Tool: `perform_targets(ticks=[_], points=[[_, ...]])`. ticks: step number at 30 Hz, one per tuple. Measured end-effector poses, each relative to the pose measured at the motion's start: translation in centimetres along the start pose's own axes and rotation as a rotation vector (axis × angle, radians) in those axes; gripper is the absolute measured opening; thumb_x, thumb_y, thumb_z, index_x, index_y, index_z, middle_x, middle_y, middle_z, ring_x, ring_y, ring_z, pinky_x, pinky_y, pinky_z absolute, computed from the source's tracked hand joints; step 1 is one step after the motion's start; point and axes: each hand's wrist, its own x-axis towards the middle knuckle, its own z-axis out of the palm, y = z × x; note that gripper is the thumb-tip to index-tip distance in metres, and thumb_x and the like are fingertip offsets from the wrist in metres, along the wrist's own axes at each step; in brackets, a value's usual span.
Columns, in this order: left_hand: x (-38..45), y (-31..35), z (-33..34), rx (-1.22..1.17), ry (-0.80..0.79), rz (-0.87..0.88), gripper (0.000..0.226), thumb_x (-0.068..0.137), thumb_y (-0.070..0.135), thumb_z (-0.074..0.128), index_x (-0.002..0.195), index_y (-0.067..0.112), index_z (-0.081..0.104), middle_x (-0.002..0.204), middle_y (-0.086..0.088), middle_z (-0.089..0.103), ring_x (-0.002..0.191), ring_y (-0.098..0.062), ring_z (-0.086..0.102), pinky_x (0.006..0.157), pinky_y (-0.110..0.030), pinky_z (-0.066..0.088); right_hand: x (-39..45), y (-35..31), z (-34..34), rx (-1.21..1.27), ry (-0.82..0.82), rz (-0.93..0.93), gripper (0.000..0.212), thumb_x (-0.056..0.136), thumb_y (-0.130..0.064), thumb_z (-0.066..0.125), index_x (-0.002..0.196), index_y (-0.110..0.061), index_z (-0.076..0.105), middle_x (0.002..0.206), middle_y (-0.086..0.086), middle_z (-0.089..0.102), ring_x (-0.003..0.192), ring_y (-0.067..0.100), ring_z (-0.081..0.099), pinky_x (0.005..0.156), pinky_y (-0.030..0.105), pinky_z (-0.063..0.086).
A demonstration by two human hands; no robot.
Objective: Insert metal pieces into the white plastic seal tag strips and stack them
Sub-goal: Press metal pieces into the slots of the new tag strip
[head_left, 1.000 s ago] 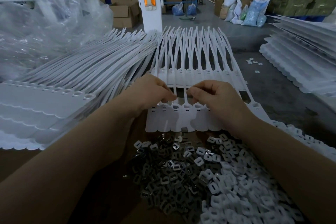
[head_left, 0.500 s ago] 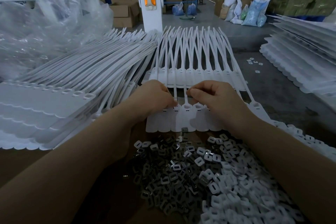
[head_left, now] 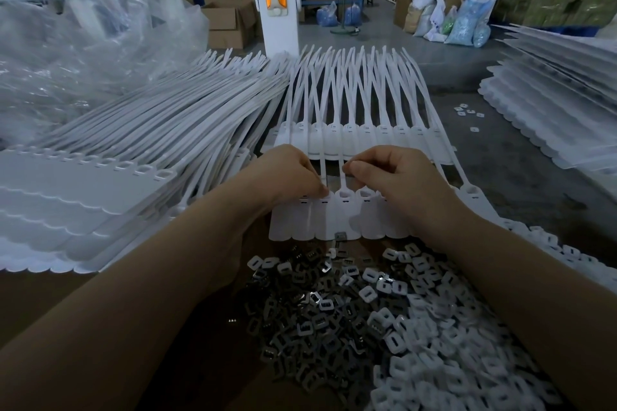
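— Hundreds of loose pieces lie nearest me, far too many to count: dark metal pieces [head_left: 300, 320] heaped in front of my forearms, white plastic caps [head_left: 444, 344] piled to their right.

— And your hands?

— Both are down on the strip I'm working [head_left: 337, 220], which lies flat just past the heap. My left hand [head_left: 287, 173] has its fingertips pressed together at one of the slotted heads. My right hand [head_left: 397, 173] has thumb and forefinger pinched close by the next tail. Whether either holds a metal piece I cannot tell; the fingers hide it.

— How many tags on that strip?

— About seven show between and under my hands; more may be covered. One stray metal piece [head_left: 341, 236] sits at its near edge.

— How far along are you?

— I'd judge partway through this strip. Beyond it lies a second strip [head_left: 360, 140], about ten tags, tails fanned away from me. To my left is a tall stack of strips [head_left: 83, 197], too many layers to count, and another stack [head_left: 551, 117] sits well apart on the right. Which is finished and which is waiting I can't say from here. Given the size of the heap, I'd guess plenty is left.

— Anything farther out?

— A few caps scattered on the floor [head_left: 467, 112], crumpled clear plastic sheeting [head_left: 83, 53] far left, and a white post [head_left: 277, 10] behind the tails.
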Motion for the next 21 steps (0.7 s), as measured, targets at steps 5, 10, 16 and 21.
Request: perform_targets(ticks=[5,10,16,21], points=[[0.3,0.1,-0.3,-0.020,-0.020,-0.046,0.019,0.078,0.032,0.079,0.079,0.022,0.063,0.084,0.003,0.063,0.077,-0.009,0.057,0.055,-0.024,0.039,0.0,0.0,0.1,-0.008,0.000,-0.002,0.010,0.092,-0.022,0.064,0.088,-0.027,0.071,0.085,-0.002,0.074,0.083,0.008,0.070,0.077,0.017,0.053],[0.6,0.3,-0.2,-0.013,-0.022,-0.038,0.020,0.077,0.029,0.080,0.082,0.022,0.062,0.087,0.003,0.062,0.079,-0.010,0.055,0.058,-0.025,0.039,0.1,0.0,0.2,-0.017,0.006,-0.005,0.010,0.091,-0.022,0.065,0.086,-0.028,0.071,0.085,-0.001,0.074,0.083,0.011,0.069,0.079,0.022,0.055],[0.7,0.0,-0.1,0.000,-0.032,0.002,0.018,0.080,0.032,0.078,0.079,0.026,0.061,0.086,0.005,0.061,0.079,-0.008,0.053,0.058,-0.025,0.037,0.1,0.0,0.2,-0.020,0.007,-0.003,0.010,0.091,-0.022,0.065,0.086,-0.027,0.071,0.085,-0.001,0.074,0.082,0.010,0.070,0.078,0.021,0.055],[0.4,-0.7,-0.2,-0.005,-0.030,0.074,0.010,0.085,0.032,0.073,0.086,0.025,0.066,0.087,0.007,0.065,0.078,-0.005,0.057,0.060,-0.021,0.038,0.1,-0.1,-0.1,-0.012,0.012,0.003,0.010,0.091,-0.022,0.065,0.086,-0.028,0.072,0.085,-0.001,0.075,0.084,0.011,0.070,0.079,0.022,0.055]])
